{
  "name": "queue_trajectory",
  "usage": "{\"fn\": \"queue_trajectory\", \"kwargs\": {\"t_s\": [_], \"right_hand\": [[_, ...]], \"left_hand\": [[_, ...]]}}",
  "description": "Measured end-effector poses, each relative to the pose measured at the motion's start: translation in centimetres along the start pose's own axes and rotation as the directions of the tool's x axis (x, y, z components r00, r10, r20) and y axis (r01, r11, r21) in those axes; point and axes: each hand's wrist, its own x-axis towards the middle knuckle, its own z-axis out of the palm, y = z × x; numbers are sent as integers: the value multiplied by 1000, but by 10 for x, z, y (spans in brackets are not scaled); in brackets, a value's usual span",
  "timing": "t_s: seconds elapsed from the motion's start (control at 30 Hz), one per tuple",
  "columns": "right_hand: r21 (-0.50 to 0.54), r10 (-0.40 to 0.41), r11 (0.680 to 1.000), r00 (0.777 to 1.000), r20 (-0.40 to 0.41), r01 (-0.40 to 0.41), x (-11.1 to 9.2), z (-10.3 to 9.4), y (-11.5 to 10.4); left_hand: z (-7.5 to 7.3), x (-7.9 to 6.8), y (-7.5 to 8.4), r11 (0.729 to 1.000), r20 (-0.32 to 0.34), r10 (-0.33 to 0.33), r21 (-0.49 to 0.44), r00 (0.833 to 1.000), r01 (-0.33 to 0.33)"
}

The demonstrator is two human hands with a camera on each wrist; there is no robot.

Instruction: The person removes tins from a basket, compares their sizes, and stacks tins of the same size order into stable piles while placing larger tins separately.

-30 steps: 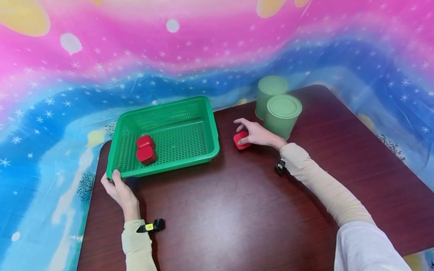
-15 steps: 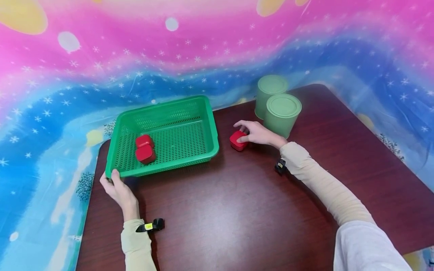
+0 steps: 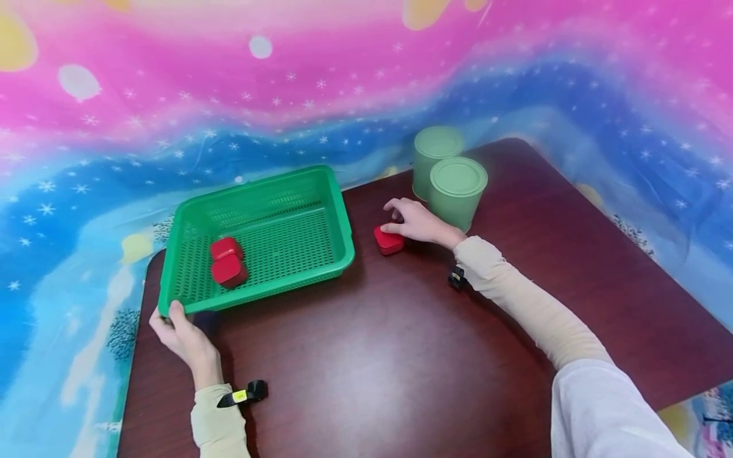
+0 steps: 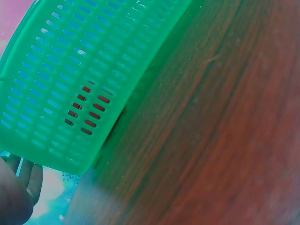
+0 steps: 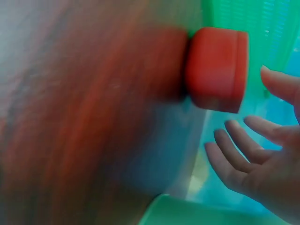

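as my left hand [image 3: 186, 345] pinches the basket [image 3: 289, 245] at eight o'clock, my right hand [image 3: 420, 222] spreads fingers beside the red box [image 3: 389, 243].

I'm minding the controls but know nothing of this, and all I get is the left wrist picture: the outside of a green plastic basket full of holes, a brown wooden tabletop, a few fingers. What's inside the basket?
Observer: Two red, round-cornered blocks lie in the green perforated plastic basket; the head view shows them.
Operator: Oh, nice! And the other hand, is it holding anything?
Observer: No. In the right wrist view a gap shows between the fingers of the right hand and a third red, round-cornered block.
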Motion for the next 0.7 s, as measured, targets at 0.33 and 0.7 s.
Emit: {"fn": "queue_trajectory", "kwargs": {"t_s": [0.33, 0.7], "right_hand": [[53, -127, 989, 983, -134, 135, 14, -12, -41], [118, -244, 961, 968, -62, 250, 43, -15, -92]], "left_hand": [[2, -3, -2, 999, -26, 38, 9, 999, -38], [17, -20, -9, 997, -9, 75, 14, 997, -75]]}}
